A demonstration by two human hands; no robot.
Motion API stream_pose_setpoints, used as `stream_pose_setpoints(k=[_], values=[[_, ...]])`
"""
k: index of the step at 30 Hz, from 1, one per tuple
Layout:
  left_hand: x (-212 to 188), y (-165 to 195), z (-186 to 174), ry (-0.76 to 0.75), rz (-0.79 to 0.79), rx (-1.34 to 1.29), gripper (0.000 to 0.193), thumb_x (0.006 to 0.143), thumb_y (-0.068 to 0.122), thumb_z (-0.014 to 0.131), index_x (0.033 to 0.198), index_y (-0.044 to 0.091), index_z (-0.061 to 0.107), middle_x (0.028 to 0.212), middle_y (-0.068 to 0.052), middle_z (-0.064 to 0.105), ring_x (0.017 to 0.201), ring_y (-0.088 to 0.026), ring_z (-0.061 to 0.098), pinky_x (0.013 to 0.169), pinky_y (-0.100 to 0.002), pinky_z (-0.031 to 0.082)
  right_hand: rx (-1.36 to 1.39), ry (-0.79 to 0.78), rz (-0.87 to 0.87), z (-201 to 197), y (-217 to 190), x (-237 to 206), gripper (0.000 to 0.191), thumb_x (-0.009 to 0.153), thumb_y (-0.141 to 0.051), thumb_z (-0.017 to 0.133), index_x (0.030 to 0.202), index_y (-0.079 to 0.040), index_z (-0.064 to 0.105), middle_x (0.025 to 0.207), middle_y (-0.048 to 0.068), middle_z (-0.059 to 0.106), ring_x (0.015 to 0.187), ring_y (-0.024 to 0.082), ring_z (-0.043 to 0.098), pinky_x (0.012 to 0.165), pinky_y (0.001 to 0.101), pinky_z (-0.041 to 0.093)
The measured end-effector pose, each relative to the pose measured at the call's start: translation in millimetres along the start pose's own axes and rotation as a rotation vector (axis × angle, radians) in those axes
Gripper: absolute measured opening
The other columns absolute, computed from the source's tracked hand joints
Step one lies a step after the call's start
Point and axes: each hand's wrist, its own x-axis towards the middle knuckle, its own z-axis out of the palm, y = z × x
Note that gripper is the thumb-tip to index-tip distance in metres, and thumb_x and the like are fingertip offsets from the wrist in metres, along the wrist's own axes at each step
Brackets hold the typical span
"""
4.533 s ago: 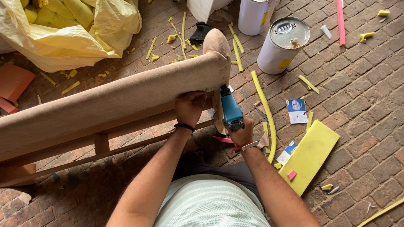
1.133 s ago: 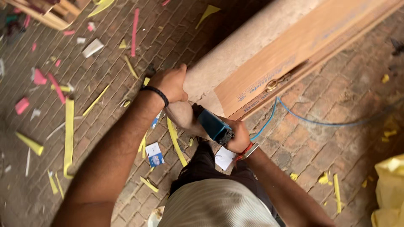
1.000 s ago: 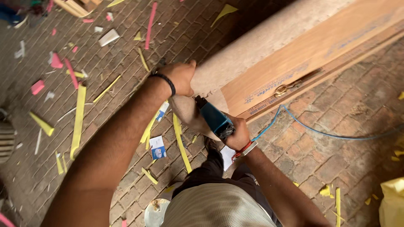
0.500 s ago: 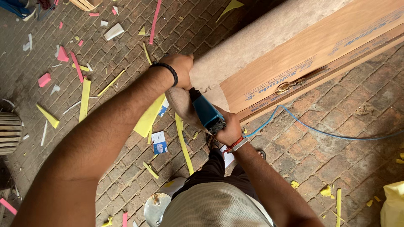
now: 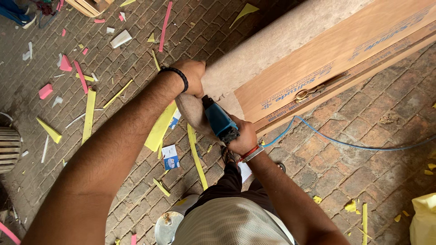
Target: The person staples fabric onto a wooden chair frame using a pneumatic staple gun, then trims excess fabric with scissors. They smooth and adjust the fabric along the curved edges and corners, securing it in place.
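Note:
My left hand (image 5: pixel 191 77) grips the beige fabric (image 5: pixel 272 50) at the rounded end of an upholstered wooden frame and presses it down. My right hand (image 5: pixel 243 136) holds a blue staple gun (image 5: pixel 219 119) with its nose against the fabric just below my left hand. A thin blue hose (image 5: pixel 345 144) runs from the gun across the brick floor to the right. The plywood panel (image 5: pixel 336 59) of the frame faces up, with a pair of scissors (image 5: pixel 311 92) lying on its lower edge.
Yellow foam strips (image 5: pixel 196 156) and pink scraps (image 5: pixel 45 90) litter the brick floor on the left. A small blue and white box (image 5: pixel 170 157) lies near my knee. A round metal tin (image 5: pixel 167 223) stands below. Yellow sheet (image 5: pixel 424 218) at lower right.
Since the oldest frame my view has swung to the other side of the frame. Over the last second my left hand shifted slightly up the fabric end and the gun followed it.

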Motion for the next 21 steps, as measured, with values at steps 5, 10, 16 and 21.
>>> stream_pose_setpoints(k=[5, 10, 16, 21], values=[[-1, 3, 1, 0.016, -0.031, -0.033, 0.088, 0.074, 0.024, 0.09, 0.146, 0.001, 0.044, 0.132, -0.018, 0.063, 0.123, -0.032, 0.062, 0.102, -0.041, 0.053, -0.006, 0.025, 0.023, -7, 19, -17, 0.062, 0.068, -0.013, 0.069, 0.13, -0.003, 0.067, 0.096, 0.023, 0.078, 0.086, 0.03, 0.08, 0.081, 0.0391, 0.061], [-6, 9, 6, 0.033, -0.076, -0.13, 0.082, 0.075, 0.019, 0.086, 0.145, 0.002, 0.045, 0.127, -0.018, 0.067, 0.118, -0.031, 0.067, 0.101, -0.042, 0.056, -0.025, 0.058, 0.051, 1, 32, -25, 0.06, 0.071, -0.016, 0.068, 0.129, -0.003, 0.068, 0.094, 0.024, 0.077, 0.086, 0.031, 0.079, 0.082, 0.0405, 0.062], [-7, 14, 11, 0.071, -0.078, -0.153, 0.073, 0.077, 0.019, 0.085, 0.139, 0.003, 0.049, 0.124, -0.017, 0.068, 0.118, -0.032, 0.066, 0.102, -0.044, 0.054, -0.098, 0.057, 0.159, 16, 40, -15, 0.059, 0.072, -0.023, 0.079, 0.126, 0.0, 0.067, 0.093, 0.025, 0.077, 0.085, 0.031, 0.078, 0.08, 0.0425, 0.06], [-3, 10, 18, 0.089, -0.088, -0.229, 0.068, 0.079, 0.018, 0.084, 0.137, 0.004, 0.051, 0.126, -0.017, 0.066, 0.119, -0.032, 0.065, 0.102, -0.045, 0.054, -0.063, 0.042, 0.208, 9, 54, -23, 0.06, 0.068, -0.013, 0.068, 0.127, -0.004, 0.069, 0.092, 0.019, 0.079, 0.08, 0.028, 0.08, 0.078, 0.0391, 0.062]])
